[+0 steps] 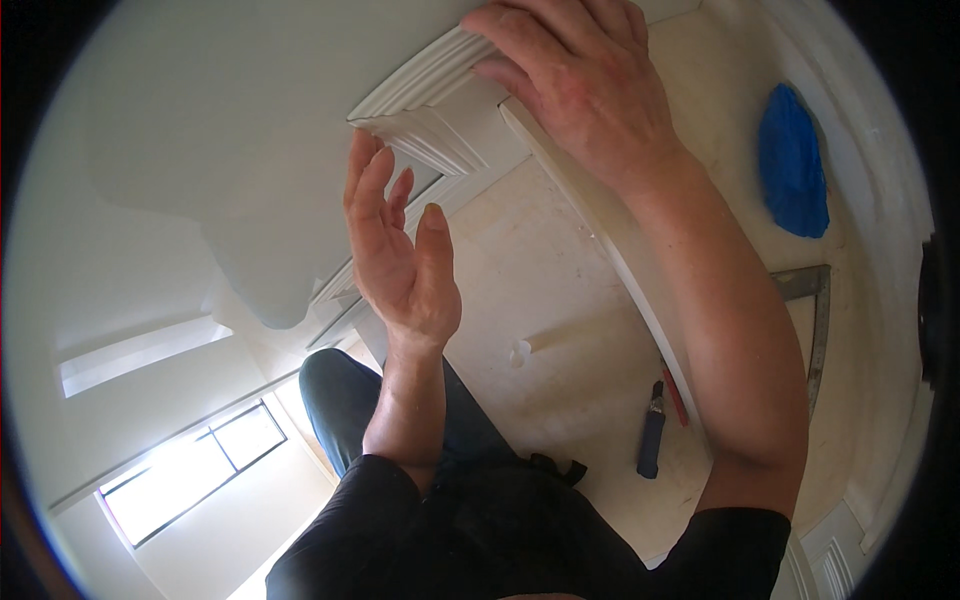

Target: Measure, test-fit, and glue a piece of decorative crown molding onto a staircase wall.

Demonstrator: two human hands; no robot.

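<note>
A white profiled moulding strip (415,80) lies against the pale glossy panel (250,110) at the top. My right hand (590,95) reaches up to it, thumb and fingers gripping its edge; some fingertips pass behind the strip. Close to the strip's angled near end is my left hand (405,255), palm turned inward and fingers apart. Its fingertips are at that end; whether they touch it I cannot tell. Just below, more white moulding (425,145) shows a slanted joint beside a narrow dark gap.
A long thin white strip (610,245) runs under my right forearm. Right of it are a blue crumpled cover (793,165) and a metal square (820,335). A dark-handled tool (651,435) and a red stick (675,398) lie near my body. A bright window (195,465) stands lower left.
</note>
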